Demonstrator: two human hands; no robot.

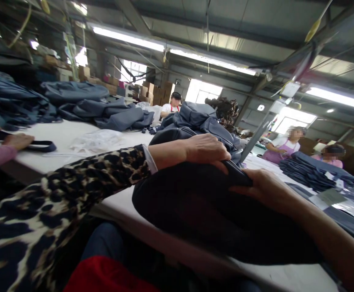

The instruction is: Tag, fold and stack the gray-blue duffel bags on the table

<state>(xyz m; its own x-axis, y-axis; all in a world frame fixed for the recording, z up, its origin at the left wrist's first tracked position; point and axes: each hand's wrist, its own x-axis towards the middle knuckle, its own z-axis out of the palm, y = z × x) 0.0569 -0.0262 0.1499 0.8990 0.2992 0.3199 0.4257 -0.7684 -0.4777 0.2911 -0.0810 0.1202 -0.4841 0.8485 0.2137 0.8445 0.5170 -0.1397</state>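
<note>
A large dark bag (195, 207) stands tilted over the near edge of the white table, its broad side toward me and in deep shadow. Along its upper edge, my left hand (206, 150) is closed with the fingers wrapped over the seam. Just to the right, my right hand (260, 186) pinches the same edge, thumb on the near side and fingertips hidden behind the fabric. Right behind the bag rises a heap of dark blue-grey bags (195, 117).
Piles of blue-grey bags (113, 113) and clear plastic (96, 140) lie on the white table (58, 129). At far left a co-worker's hands (18, 141) hold a dark strap. A slanted metal post (257, 134) rises beyond my hands; folded stacks (314, 170) and other people are at right.
</note>
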